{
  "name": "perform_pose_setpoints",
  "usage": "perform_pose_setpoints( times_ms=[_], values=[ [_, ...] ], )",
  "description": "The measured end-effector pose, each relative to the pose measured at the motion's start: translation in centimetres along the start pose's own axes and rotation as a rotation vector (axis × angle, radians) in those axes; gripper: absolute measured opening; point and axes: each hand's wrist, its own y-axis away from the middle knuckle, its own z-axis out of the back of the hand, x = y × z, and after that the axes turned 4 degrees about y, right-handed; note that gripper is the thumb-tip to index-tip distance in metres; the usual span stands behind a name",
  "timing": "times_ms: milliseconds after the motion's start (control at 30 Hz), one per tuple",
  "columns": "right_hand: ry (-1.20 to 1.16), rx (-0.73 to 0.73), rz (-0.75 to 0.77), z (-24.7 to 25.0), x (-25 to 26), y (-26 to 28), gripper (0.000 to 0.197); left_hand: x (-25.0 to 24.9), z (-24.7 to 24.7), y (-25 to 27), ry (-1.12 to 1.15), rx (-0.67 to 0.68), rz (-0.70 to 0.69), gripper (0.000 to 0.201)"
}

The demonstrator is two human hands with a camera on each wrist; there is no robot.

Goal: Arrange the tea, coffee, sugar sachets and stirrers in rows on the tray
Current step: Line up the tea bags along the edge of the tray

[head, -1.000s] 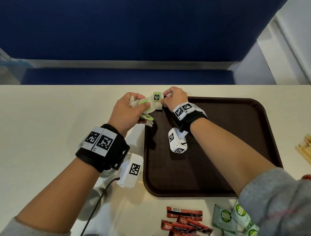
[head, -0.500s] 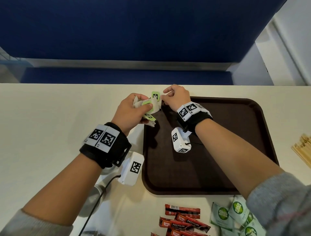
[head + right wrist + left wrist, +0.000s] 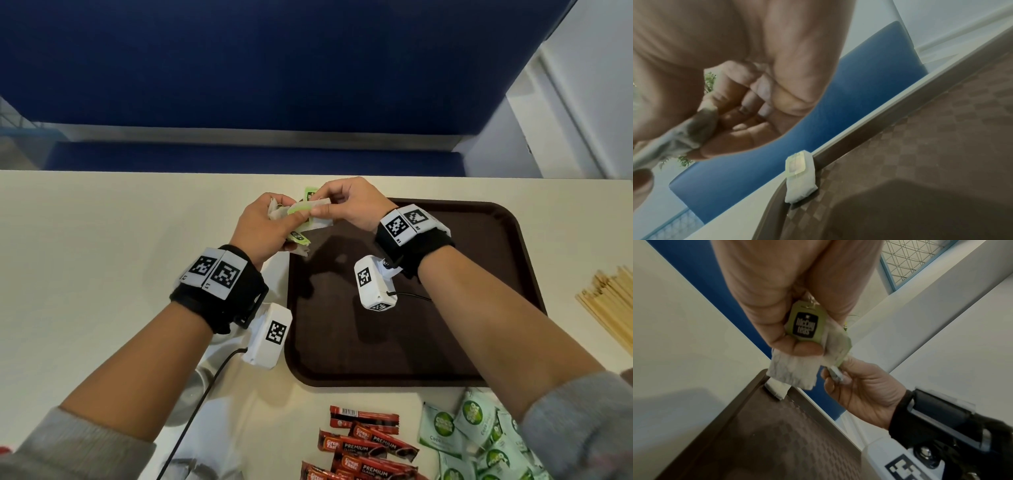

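I see a dark brown checker-textured tray (image 3: 479, 240) on the cream table (image 3: 102, 257), white tea bags (image 3: 793, 368) with green tags, red coffee sachets (image 3: 364, 442), and green-and-white sugar sachets (image 3: 472, 428).

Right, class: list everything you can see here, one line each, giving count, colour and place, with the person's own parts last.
Tray: one, dark brown, on the table.
Table: one, cream.
Tea bag on tray: one, white with green tag, far left corner.
Held tea bags: several, white with green tags, count unclear.
Coffee sachets: several, red, near the tray's front edge.
Sugar sachets: several, green-white, right of the coffee.
Stirrers: bundle, wooden, right of the tray.
Left hand: grips the tea bags.
Right hand: pinches one.
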Motion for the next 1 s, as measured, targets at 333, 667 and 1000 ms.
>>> perform_pose_setpoints(
  times_ms=[333, 667, 1000],
  values=[
    [-0.122, -0.119, 0.015, -0.2, -0.7, 0.0, 0.022, -0.1, -0.2, -0.3, -0.102, -0.015, -0.016, 0.011],
    [0.007, -0.23, -0.016, -0.1, -0.9, -0.9, 0.003, -0.1, -0.2, -0.9, -0.107, -0.074, -0.005, 0.008],
    [-0.122, -0.338, -0.338, -2.4, -4.4, -3.3, 0.02, -0.3, 0.4, -1.1, -0.043, -0.086, 0.008, 0.005]
  ],
)
